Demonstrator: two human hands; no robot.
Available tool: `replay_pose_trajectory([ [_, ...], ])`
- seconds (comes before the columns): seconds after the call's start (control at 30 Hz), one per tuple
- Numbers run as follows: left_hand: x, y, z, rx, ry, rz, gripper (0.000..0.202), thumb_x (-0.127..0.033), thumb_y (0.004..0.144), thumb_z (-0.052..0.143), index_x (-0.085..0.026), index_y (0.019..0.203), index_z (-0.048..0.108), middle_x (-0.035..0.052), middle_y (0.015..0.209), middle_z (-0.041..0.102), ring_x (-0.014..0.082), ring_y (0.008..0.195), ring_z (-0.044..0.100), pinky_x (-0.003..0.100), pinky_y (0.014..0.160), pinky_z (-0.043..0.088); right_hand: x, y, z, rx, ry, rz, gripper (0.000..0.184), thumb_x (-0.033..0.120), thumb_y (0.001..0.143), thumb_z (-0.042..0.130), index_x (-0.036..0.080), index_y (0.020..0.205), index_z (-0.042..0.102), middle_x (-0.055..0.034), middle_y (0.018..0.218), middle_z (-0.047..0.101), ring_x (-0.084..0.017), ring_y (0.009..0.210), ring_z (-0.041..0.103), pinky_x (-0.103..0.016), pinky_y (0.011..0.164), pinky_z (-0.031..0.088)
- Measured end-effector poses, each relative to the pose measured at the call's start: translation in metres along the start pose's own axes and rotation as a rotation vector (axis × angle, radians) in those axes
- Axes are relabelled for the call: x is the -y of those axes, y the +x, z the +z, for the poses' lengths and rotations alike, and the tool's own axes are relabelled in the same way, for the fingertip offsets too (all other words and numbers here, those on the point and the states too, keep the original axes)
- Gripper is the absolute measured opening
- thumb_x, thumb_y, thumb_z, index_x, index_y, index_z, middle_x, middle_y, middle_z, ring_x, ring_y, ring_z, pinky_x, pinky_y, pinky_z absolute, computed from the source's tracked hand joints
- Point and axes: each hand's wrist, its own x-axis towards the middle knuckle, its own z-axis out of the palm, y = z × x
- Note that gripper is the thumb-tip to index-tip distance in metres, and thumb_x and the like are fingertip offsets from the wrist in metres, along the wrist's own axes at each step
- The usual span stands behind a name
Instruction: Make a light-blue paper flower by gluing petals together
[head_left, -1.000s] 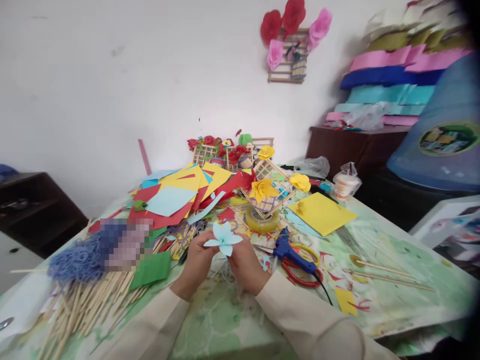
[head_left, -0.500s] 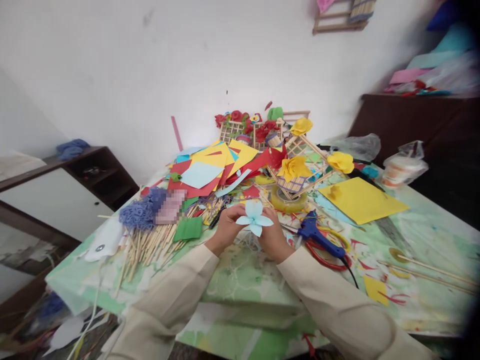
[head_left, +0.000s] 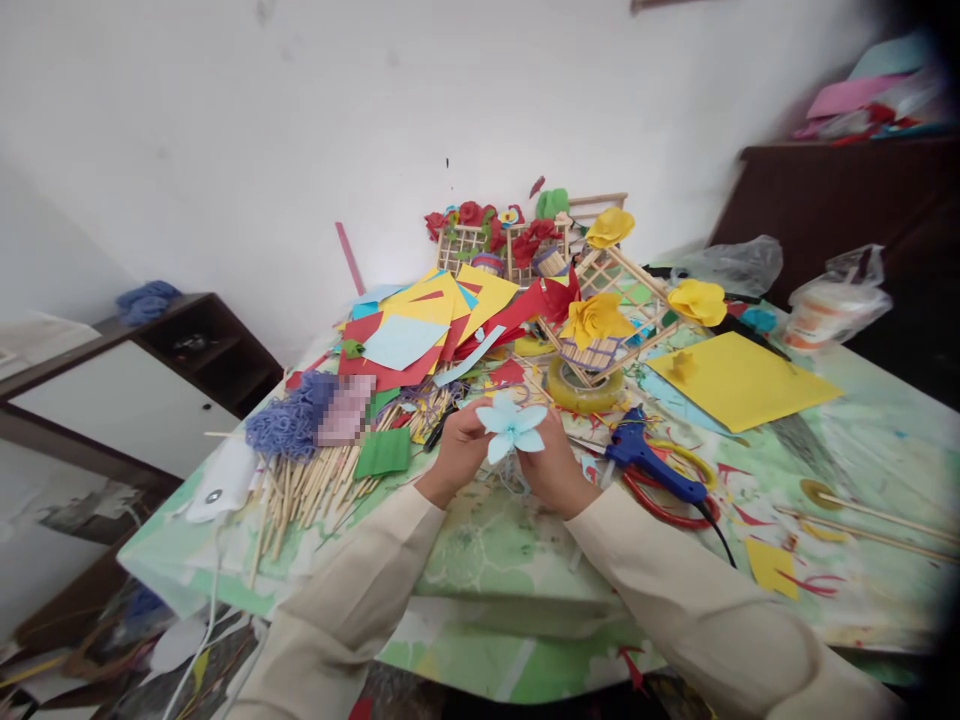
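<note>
A light blue paper flower is held between both hands above the table's near middle. My left hand is closed on its left side with fingers pinched under the petals. My right hand is closed on its right side. Both arms wear cream sleeves. A blue glue gun lies just right of my right hand, over red-handled scissors. A roll of tape sits behind the flower.
Sheets of coloured paper and a large yellow sheet cover the far half of the green table. Wooden sticks and blue yarn lie left. Stick lattices with yellow paper flowers stand behind. A dark shelf is left.
The view has tilted down and swung left, so the wall decoration left the frame. My hands have stayed on the blue flower and turned it slightly.
</note>
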Motion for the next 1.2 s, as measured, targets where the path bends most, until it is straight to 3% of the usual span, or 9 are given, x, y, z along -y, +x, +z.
replay_pose_trajectory([
  [0.07,0.006,0.000,-0.001,-0.062,-0.013,-0.019,0.010,-0.025,0.060,0.080,-0.020,0.066,0.073,0.0031,0.074,0.067,0.0173,0.073,0.059,0.031,0.074,0.047,0.004,0.001,-0.005,-0.061,-0.004,0.038,0.022,0.011,0.079,0.046,0.018,0.094,0.060,-0.0094,0.098,0.061,-0.025,0.096,0.048,-0.041,0.085,0.038],
  [0.17,0.012,0.001,-0.004,-0.143,-0.016,-0.031,0.011,-0.025,0.062,0.079,-0.019,0.070,0.074,0.0034,0.075,0.068,0.0190,0.077,0.061,0.032,0.077,0.048,0.011,0.001,-0.015,-0.262,-0.001,0.085,0.030,0.014,0.075,0.050,0.019,0.104,0.053,-0.0099,0.103,0.056,-0.026,0.102,0.047,-0.045,0.089,0.036],
  [0.27,0.012,0.002,-0.004,-0.154,-0.010,-0.029,0.013,-0.027,0.063,0.078,-0.019,0.072,0.074,0.0038,0.077,0.069,0.0207,0.081,0.062,0.033,0.077,0.048,0.017,-0.001,-0.021,-0.366,-0.087,-0.043,0.039,0.018,0.071,0.055,0.022,0.109,0.049,-0.0089,0.104,0.051,-0.028,0.102,0.046,-0.048,0.090,0.035],
  [0.37,0.009,0.001,-0.003,-0.118,0.003,-0.047,0.013,-0.029,0.062,0.078,-0.019,0.070,0.073,0.0034,0.077,0.069,0.0204,0.080,0.061,0.031,0.074,0.047,0.021,-0.001,-0.024,-0.374,-0.221,-0.198,0.040,0.017,0.073,0.059,0.028,0.111,0.051,-0.0068,0.103,0.051,-0.025,0.100,0.047,-0.045,0.090,0.034],
  [0.47,0.006,-0.001,-0.001,-0.073,0.018,-0.055,0.012,-0.030,0.063,0.077,-0.019,0.069,0.073,0.0033,0.075,0.069,0.0200,0.078,0.061,0.030,0.072,0.046,0.022,0.000,-0.026,-0.406,-0.287,-0.246,0.027,0.013,0.076,0.059,0.031,0.096,0.059,-0.0039,0.097,0.055,-0.022,0.098,0.047,-0.040,0.089,0.033],
  [0.6,0.005,-0.002,0.000,-0.044,0.055,-0.039,0.010,-0.027,0.063,0.078,-0.020,0.069,0.074,0.0029,0.074,0.068,0.0195,0.076,0.060,0.029,0.071,0.045,0.021,0.002,-0.029,-0.409,-0.276,-0.222,0.015,0.017,0.081,0.059,0.030,0.081,0.065,-0.0018,0.090,0.059,-0.020,0.094,0.048,-0.038,0.086,0.030],
  [0.83,0.003,-0.001,0.000,-0.052,0.105,-0.031,0.008,-0.025,0.062,0.079,-0.020,0.066,0.074,0.0026,0.074,0.067,0.0176,0.071,0.058,0.029,0.071,0.044,0.020,0.001,-0.029,-0.361,-0.155,-0.131,0.004,0.028,0.084,0.062,0.029,0.082,0.066,-0.0017,0.087,0.062,-0.019,0.092,0.050,-0.038,0.085,0.029],
  [1.2,0.004,-0.001,-0.001,-0.016,0.103,0.003,0.004,-0.022,0.064,0.076,-0.021,0.068,0.074,0.0010,0.073,0.065,0.0158,0.070,0.056,0.028,0.071,0.044,0.023,0.002,-0.031,-0.367,-0.159,-0.157,0.004,0.027,0.083,0.061,0.027,0.081,0.065,-0.0020,0.085,0.063,-0.020,0.089,0.051,-0.039,0.084,0.033],
])
